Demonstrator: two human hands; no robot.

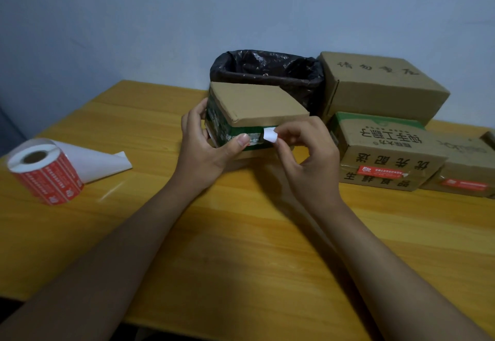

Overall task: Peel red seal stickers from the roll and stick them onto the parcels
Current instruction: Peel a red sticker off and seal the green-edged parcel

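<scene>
Yellow wooden table (241, 247) against a pale blue wall carries a green-and-brown cardboard parcel (249, 115). Left hand (206, 147) grips its side; right hand (302, 153) pinches a curled sticker (270, 134), white back showing, at its front. Left of the parcel stands the red sticker roll (45, 171); more boxes at right are cut off.

The table (241, 233) was honey-yellow wood with faint lengthwise grain, and at nine o'clock the sticker roll (45, 170) showed red labels with white print around a white rim and brown core, a plain white backing strip (91, 162) trailing beside it. At centre the held parcel (249, 115) was tan cardboard over a green printed side. At twelve o'clock a glossy black bin liner (267, 72) stood; at three o'clock brown boxes (385, 153) bore black characters and red stickers (380, 172).
</scene>
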